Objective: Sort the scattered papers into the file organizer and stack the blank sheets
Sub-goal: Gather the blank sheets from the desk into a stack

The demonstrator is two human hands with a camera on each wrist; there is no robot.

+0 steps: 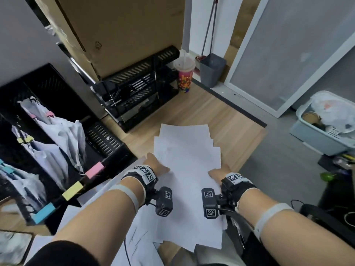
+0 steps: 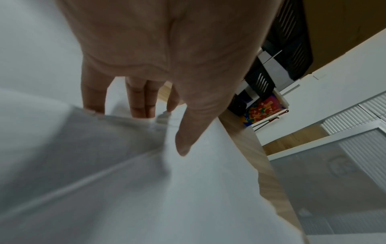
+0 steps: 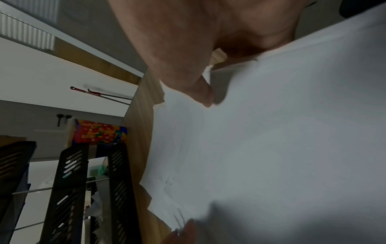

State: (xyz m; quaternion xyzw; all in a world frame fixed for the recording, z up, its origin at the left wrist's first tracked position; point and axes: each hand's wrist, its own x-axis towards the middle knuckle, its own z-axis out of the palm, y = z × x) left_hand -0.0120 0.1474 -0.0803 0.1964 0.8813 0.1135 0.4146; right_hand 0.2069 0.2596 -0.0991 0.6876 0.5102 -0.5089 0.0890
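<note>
A loose, fanned stack of blank white sheets [image 1: 188, 160] is held over the wooden table [image 1: 201, 114] between both hands. My left hand [image 1: 156, 163] pinches its left edge; in the left wrist view the thumb [image 2: 183, 147] lies on top of the sheets [image 2: 198, 198] and the fingers [image 2: 137, 105] go underneath. My right hand [image 1: 218, 172] pinches the right edge, thumb [image 3: 205, 97] on top of the sheets [image 3: 271, 148], its fingers hidden beneath. The black file organizer [image 1: 48, 81] stands at the left, holding clipped papers [image 1: 63, 131] behind pink [image 1: 95, 170], yellow [image 1: 73, 190] and blue [image 1: 44, 213] labels.
More sheets with writing [image 1: 134, 237] lie under my forearms. A black tiered tray [image 1: 138, 89] and a colourful cup [image 1: 185, 77] stand at the table's far end below a cardboard box [image 1: 119, 31]. A grey bin [image 1: 212, 72] and a pale basket [image 1: 317, 139] sit on the floor to the right.
</note>
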